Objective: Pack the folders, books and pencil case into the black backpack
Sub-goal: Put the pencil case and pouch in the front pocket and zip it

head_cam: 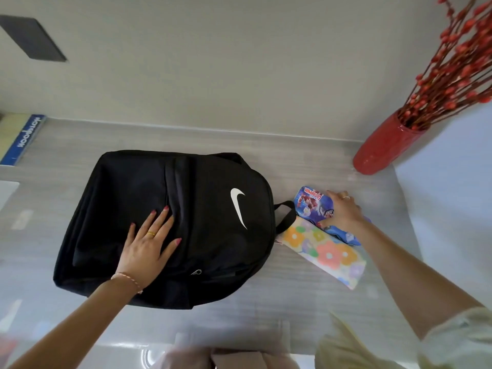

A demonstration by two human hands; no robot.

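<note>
Two hands over a closed black backpack and two pencil cases on a grey table.

Left of centre, the left hand point(149, 246) lies flat with fingers spread on the black backpack point(170, 227), which lies front-up. Just right of it, touching its top handle, lies the floral pencil case point(324, 253); the right hand point(343, 210) curls over the blue cartoon pencil case point(315, 203) beside it. Farther off, at upper right, stands a red vase point(383, 145) of red branches point(452, 62).
</note>
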